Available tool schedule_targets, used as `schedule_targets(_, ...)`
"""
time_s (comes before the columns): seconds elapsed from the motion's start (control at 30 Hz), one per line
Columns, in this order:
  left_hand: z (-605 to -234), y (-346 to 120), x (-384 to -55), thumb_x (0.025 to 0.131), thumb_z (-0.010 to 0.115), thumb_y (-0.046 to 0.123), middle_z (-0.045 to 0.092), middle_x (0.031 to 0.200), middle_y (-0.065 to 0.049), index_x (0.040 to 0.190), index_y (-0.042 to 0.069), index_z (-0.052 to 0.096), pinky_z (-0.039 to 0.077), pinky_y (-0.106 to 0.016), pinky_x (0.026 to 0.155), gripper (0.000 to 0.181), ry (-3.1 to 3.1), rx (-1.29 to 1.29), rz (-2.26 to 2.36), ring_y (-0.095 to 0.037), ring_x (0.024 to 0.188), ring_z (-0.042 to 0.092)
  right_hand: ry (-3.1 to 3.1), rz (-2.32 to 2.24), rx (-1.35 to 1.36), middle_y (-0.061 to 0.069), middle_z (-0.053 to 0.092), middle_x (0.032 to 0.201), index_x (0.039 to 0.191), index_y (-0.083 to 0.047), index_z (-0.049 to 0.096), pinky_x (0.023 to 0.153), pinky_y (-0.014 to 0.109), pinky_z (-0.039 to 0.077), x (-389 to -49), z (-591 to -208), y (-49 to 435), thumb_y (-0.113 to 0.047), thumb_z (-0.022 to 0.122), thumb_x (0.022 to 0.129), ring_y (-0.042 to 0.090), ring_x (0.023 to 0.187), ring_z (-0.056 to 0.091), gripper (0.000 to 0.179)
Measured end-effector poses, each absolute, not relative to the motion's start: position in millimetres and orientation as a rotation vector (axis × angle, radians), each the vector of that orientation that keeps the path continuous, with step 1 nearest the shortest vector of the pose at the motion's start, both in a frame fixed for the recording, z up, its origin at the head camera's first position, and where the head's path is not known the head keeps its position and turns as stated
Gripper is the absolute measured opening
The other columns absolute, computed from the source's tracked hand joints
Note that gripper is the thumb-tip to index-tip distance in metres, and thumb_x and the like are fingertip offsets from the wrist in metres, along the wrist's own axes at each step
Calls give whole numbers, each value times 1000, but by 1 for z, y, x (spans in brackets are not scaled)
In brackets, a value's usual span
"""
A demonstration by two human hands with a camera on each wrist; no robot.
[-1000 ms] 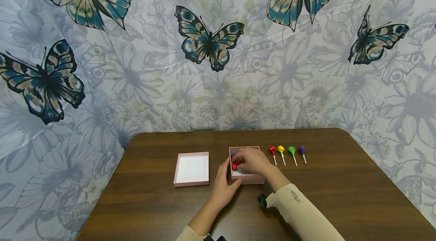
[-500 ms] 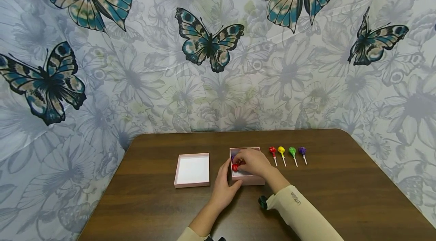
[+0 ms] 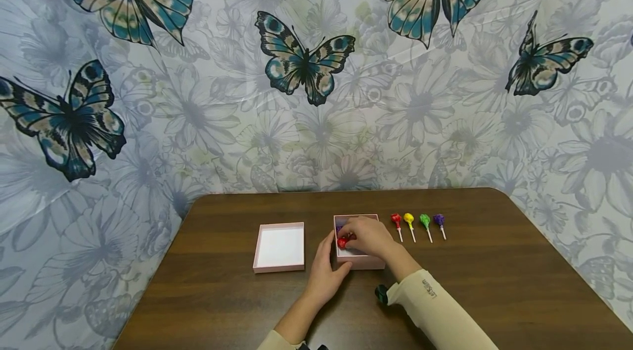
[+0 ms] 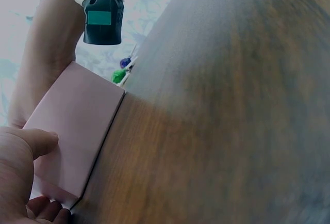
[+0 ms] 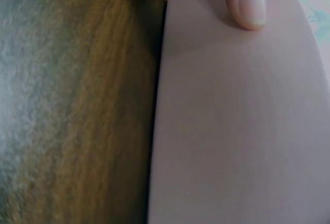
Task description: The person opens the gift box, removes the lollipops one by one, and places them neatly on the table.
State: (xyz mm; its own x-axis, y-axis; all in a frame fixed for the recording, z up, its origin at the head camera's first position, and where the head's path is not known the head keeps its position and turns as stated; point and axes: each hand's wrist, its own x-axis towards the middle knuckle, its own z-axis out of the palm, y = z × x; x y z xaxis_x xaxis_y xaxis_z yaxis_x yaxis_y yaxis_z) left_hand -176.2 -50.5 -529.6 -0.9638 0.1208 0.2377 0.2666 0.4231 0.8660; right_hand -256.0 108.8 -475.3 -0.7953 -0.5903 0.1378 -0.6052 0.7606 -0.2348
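Observation:
A pink box (image 3: 363,262) with a white inside stands uncovered on the table. My left hand (image 3: 322,273) holds it at its left front corner. In the left wrist view the thumb presses the box's front wall (image 4: 77,121) and the fingers curl round the side. My right hand (image 3: 368,235) reaches into the box from above, its curled fingertips at a red lollipop (image 3: 342,242); the stick is hidden by the hand. Behind it inside the box shows a bit of a purple lollipop (image 3: 338,228). The right wrist view shows the pink front wall (image 5: 237,110) and the left thumb.
Right of the box lie a red lollipop (image 3: 396,218), a yellow one (image 3: 408,218), a green one (image 3: 425,220) and a purple one (image 3: 439,220) in a row. The box's lid (image 3: 279,247) lies inside-up to the left. A butterfly-print cloth (image 3: 316,141) hangs behind the brown table (image 3: 222,295).
The head view has shifted very slightly. Both hands stay in place at the box, and the lollipops and lid have not moved.

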Motion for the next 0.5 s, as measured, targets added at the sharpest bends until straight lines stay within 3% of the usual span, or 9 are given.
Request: schedule_targets(0.5, -525, -49, -176, 86, 71, 22, 33, 153, -10, 152, 16, 25, 31, -51, 114, 81, -2574, -293, -1638, -28, 142, 34, -2896, 502, 886, -12, 68, 105, 101, -32, 73, 82, 39, 54, -255, -473, 110, -29, 77, 79, 15, 102, 64, 22)
